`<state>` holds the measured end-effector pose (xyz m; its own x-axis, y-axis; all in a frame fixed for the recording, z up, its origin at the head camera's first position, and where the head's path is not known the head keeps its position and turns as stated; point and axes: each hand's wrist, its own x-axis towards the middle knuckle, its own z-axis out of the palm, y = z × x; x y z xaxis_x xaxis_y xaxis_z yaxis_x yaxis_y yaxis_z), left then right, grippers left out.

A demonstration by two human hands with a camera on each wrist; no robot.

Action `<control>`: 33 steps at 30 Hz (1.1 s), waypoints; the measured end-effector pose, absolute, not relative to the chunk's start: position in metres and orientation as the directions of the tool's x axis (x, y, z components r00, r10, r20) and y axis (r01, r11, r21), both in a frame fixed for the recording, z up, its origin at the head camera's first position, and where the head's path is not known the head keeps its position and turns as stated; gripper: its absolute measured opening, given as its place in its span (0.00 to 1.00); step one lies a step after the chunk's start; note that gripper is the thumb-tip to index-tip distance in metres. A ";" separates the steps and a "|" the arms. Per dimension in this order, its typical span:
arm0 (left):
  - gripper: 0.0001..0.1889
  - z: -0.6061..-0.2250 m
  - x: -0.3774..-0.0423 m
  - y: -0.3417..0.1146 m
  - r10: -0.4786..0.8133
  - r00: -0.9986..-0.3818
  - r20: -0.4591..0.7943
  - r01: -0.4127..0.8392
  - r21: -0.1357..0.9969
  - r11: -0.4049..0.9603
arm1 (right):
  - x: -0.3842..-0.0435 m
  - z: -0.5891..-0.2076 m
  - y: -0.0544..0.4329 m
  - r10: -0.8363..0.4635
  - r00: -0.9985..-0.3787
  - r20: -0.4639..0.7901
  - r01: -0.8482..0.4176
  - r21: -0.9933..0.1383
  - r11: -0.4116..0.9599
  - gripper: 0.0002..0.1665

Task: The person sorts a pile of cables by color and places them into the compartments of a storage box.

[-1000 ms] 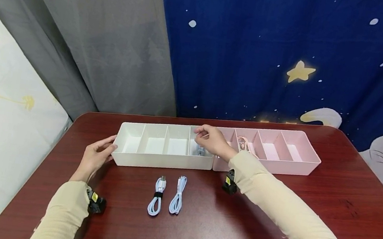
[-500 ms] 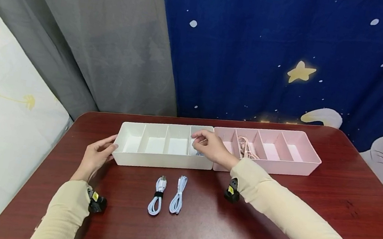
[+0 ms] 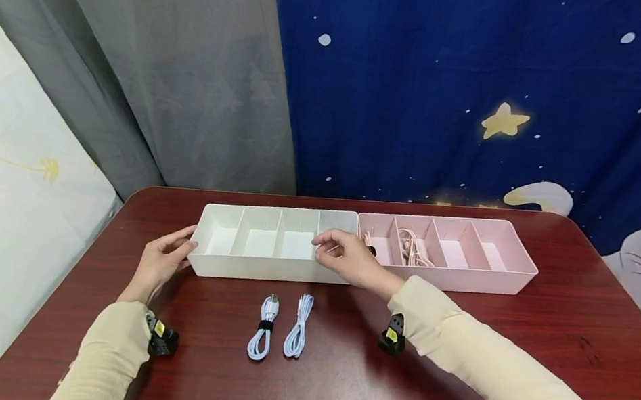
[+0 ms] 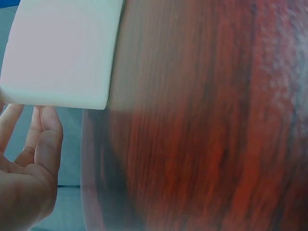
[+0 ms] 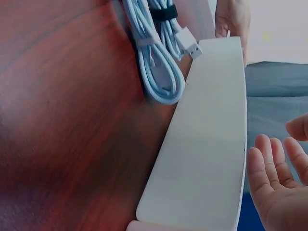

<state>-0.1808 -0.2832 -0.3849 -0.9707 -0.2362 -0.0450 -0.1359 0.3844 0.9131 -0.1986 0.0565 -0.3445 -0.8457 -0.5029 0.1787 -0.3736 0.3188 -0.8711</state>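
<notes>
A white organizer box with several compartments stands on the table. My left hand touches its left end with fingers and thumb; in the left wrist view those fingers reach the end wall. Over the rightmost compartment is my right hand, its fingers loosely bent and holding nothing, which hides most of that compartment. The right wrist view shows gaps between its fingers beside the box rim. Two coiled light-blue charging cables lie in front of the box: one with a black strap, the other to its right.
A pink organizer box adjoins the white one on the right. It holds a coiled pink cable and, further left, another pink cable with a black strap. Curtains rise behind the table's far edge.
My right hand has drawn back from the white box's rightmost compartment, toward me and slightly left. The pink box's leftmost compartment now shows its cable. My left hand has stayed put.
</notes>
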 end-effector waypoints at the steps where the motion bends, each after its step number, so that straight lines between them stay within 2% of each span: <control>1: 0.24 -0.385 -0.181 -0.283 -0.235 -0.971 -0.044 -0.135 0.913 0.384 | -0.197 -0.346 0.057 -0.511 -0.840 0.183 -0.377 -0.874 0.307 0.14; 10: 0.24 -0.384 -0.180 -0.282 -0.226 -0.974 -0.027 -0.118 0.909 0.399 | -0.187 -0.358 0.059 -0.575 -0.805 0.146 -0.324 -0.920 0.221 0.14; 19: 0.23 -0.382 -0.178 -0.282 -0.236 -0.971 -0.022 -0.109 0.927 0.359 | -0.180 -0.367 0.059 -0.605 -0.792 0.077 -0.292 -0.919 0.265 0.16; 26: 0.24 -0.383 -0.179 -0.283 -0.228 -0.973 -0.043 -0.131 0.912 0.388 | -0.173 -0.374 0.056 -0.658 -0.738 0.150 -0.384 -0.895 0.226 0.16; 33: 0.24 -0.383 -0.180 -0.282 -0.232 -0.972 -0.041 -0.132 0.912 0.389 | -0.171 -0.379 0.056 -0.663 -0.733 0.149 -0.364 -0.910 0.197 0.16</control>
<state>-0.1798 -0.2823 -0.3834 -0.9719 -0.2317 -0.0413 -0.1315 0.3892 0.9117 -0.1706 0.0556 -0.3786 -0.7335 -0.6631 0.1492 -0.3636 0.1973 -0.9104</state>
